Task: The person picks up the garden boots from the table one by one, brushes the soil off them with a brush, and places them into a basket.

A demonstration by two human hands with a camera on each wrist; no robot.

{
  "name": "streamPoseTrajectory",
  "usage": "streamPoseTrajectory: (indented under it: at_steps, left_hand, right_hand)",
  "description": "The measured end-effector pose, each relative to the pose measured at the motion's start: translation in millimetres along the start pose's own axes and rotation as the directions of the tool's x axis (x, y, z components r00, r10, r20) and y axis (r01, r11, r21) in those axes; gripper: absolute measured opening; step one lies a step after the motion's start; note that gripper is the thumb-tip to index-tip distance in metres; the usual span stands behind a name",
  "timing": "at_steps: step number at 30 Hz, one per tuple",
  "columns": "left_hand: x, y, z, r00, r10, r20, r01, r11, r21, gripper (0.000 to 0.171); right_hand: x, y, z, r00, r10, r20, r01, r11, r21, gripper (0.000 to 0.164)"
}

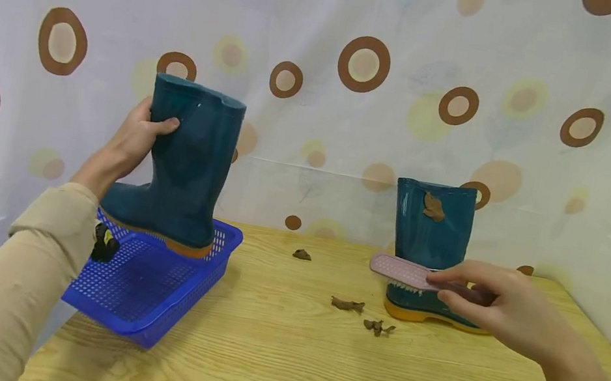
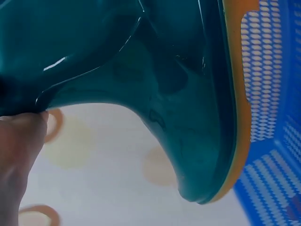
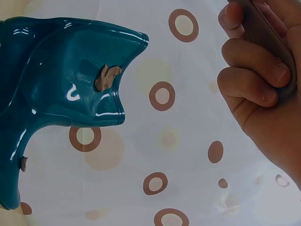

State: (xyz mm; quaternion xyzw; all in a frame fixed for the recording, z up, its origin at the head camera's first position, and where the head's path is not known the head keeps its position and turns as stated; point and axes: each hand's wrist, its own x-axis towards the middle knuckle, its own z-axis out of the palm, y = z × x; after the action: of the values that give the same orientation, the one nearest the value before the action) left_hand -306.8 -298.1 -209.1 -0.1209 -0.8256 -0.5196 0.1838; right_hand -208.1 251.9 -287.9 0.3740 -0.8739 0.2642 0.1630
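Observation:
My left hand [image 1: 131,141] grips the shaft of a dark teal rubber boot [image 1: 191,160], thumb on the near side. The boot is upright with its orange sole over a blue plastic basket [image 1: 152,319]; in the left wrist view the basket mesh [image 2: 263,70] shows beside the sole. In my right hand [image 1: 524,315] is a pink scrub brush [image 1: 403,271], held by its handle with the bristles down. Behind the brush a second teal boot [image 1: 432,236] stands on the table, a brown clump [image 1: 433,207] stuck to its shaft. The right wrist view shows another small clump [image 3: 24,164] on its foot.
Several brown bits lie on the wooden table [image 1: 257,354]: a small lump [image 1: 302,254] farther back, a curled piece [image 1: 348,304] and a crumbly piece [image 1: 378,327] near the standing boot. A patterned white curtain [image 1: 320,15] hangs behind the table.

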Motion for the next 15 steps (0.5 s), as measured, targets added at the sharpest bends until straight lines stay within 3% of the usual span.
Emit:
streamPoseTrajectory:
  at_steps: [9, 12, 15]
  left_hand:
    - [-5.3, -54.1, 0.0, 0.993, -0.108, 0.055, 0.106, 0.993, 0.051, 0.062]
    - [-4.9, -64.9, 5.3, 0.99, -0.124, 0.063, 0.126, 0.992, -0.02, 0.06]
    - [-4.0, -72.3, 12.2, 0.991, -0.135, 0.016, 0.135, 0.989, -0.066, 0.058]
  right_hand:
    - [3.3, -1.6, 2.4, 0.999, -0.045, 0.016, 0.044, 0.998, 0.042, 0.031]
    - [3.8, -2.4, 2.9, 0.998, -0.054, 0.011, 0.054, 0.998, 0.042, 0.031]
    - [4.1, -2.1, 2.3, 0.998, -0.061, 0.012, 0.061, 0.997, 0.039, 0.032]
